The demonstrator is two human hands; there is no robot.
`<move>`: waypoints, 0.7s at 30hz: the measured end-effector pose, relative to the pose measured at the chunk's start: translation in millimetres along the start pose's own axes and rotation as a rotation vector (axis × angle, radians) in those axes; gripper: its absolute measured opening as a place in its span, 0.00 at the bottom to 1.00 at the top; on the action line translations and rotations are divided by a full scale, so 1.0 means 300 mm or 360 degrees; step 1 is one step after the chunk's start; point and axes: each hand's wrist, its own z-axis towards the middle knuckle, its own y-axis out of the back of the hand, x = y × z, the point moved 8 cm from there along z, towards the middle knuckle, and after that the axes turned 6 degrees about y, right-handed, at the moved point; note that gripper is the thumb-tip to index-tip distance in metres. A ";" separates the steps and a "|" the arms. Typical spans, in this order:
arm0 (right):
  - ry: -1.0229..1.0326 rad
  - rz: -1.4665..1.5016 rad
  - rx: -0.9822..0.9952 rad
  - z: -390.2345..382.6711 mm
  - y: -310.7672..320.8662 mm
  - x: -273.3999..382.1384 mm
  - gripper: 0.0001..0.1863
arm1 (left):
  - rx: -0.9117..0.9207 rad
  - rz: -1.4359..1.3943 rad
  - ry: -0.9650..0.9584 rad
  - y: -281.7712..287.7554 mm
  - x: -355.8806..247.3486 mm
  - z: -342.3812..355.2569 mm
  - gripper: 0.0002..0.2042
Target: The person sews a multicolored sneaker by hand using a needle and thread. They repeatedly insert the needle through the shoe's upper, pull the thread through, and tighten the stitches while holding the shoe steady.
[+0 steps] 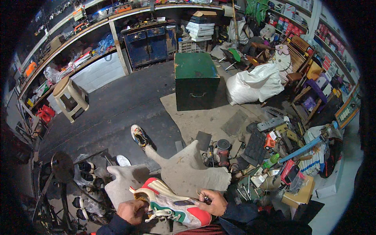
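A cream sneaker [180,207] with red, green and dark panels and white laces lies sideways across the lower middle, above a cloth-covered lap. My left hand [131,211] has its fingers curled on the shoe's left end, by the opening; its fingertips are partly hidden. Near the red right end, my right hand [213,201] pinches a small dark-and-silver object [206,199] against the shoe's upper side; I cannot make out what it is.
An angle grinder [223,154] lies among tools and boxes at the right. Ahead stand a green chest [196,90], white sack [252,86], plastic stool [70,94] and wooden chair [295,58]. A black metal stand [60,166] with footwear beside it fills the lower left; cluttered shelves line the walls.
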 end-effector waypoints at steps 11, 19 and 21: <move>-0.0035 -0.0041 0.0044 0.006 -0.003 0.008 0.16 | -0.0047 -0.0229 0.0321 -0.009 -0.022 -0.086 0.16; -0.0050 -0.0053 0.0034 -0.002 -0.004 -0.005 0.16 | -0.0306 -0.0202 0.0472 0.073 0.060 -0.109 0.13; 0.0026 -0.0063 0.0030 0.000 -0.002 0.009 0.16 | -0.0485 -0.0732 0.0496 0.114 0.085 -0.093 0.14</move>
